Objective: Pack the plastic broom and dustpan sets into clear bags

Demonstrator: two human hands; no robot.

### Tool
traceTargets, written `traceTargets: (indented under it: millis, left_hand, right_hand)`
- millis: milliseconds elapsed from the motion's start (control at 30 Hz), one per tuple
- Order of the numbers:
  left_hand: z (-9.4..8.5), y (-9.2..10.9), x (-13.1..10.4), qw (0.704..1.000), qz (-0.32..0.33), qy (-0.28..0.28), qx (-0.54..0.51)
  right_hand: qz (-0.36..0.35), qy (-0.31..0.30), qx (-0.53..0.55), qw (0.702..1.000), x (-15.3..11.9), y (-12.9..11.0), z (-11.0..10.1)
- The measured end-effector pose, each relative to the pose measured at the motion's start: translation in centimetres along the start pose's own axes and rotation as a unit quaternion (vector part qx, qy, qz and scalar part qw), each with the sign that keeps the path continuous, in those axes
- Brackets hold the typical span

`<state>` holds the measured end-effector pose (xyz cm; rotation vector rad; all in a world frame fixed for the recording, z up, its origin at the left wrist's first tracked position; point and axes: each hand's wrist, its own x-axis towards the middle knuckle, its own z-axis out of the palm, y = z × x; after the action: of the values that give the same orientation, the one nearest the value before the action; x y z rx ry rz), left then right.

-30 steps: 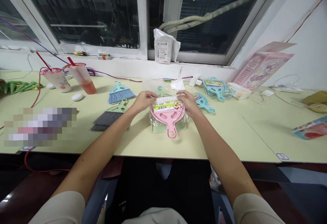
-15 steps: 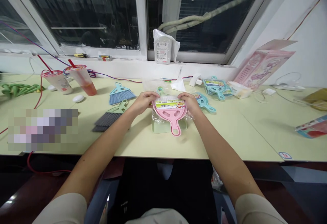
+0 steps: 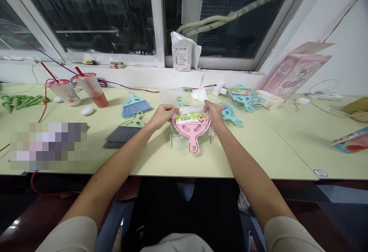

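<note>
A small pink dustpan set (image 3: pixel 193 130) in a clear plastic bag with a printed label is held up in front of me, handle pointing toward me. My left hand (image 3: pixel 164 116) pinches its upper left edge, thumb and fingers closed. At the upper right corner my right hand (image 3: pixel 214 114) is closed on the same bag. Below and partly hidden by it lies a pale green dustpan (image 3: pixel 176 143) on the table. A green-handled brush (image 3: pixel 123 131) with grey bristles and a light blue brush (image 3: pixel 136 105) lie left of my left hand.
Beyond my right hand lie a light blue dustpan (image 3: pixel 230 115) and bagged blue sets (image 3: pixel 244 98). Two drink cups (image 3: pixel 93 93) and a white mouse (image 3: pixel 87 111) are at left. A pink box (image 3: pixel 299 71) stands at the back right, beside a tissue pack (image 3: pixel 269 100).
The pink set's handle has swung slightly left, so the set hangs straighter. My right hand has shifted up a little along the bag's edge. Both hands still hold it.
</note>
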<state>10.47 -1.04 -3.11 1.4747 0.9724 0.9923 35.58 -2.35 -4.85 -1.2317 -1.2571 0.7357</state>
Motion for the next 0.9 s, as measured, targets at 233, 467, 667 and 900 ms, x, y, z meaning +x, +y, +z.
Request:
traceTargets:
  millis: [233,467,667,900]
  left_hand:
    - [0.2,-0.4,0.1,0.997,0.038,0.056,0.028]
    - [0.0,0.3,0.1,0.997,-0.018,0.016,-0.075]
    - [-0.4,-0.1,0.5,0.990,-0.048,-0.015,-0.131]
    - [-0.9,-0.2,0.6,0.986,-0.041,-0.041,-0.157]
  right_hand:
    - [0.049,-0.024,0.144,0.988,0.3,0.8,0.5]
    - [0.104,0.009,0.213,0.971,0.7,0.5,0.4]
    - [0.132,0.034,0.211,0.968,0.8,0.5,0.1]
    - [0.116,0.059,0.231,0.964,1.8,1.9,0.2]
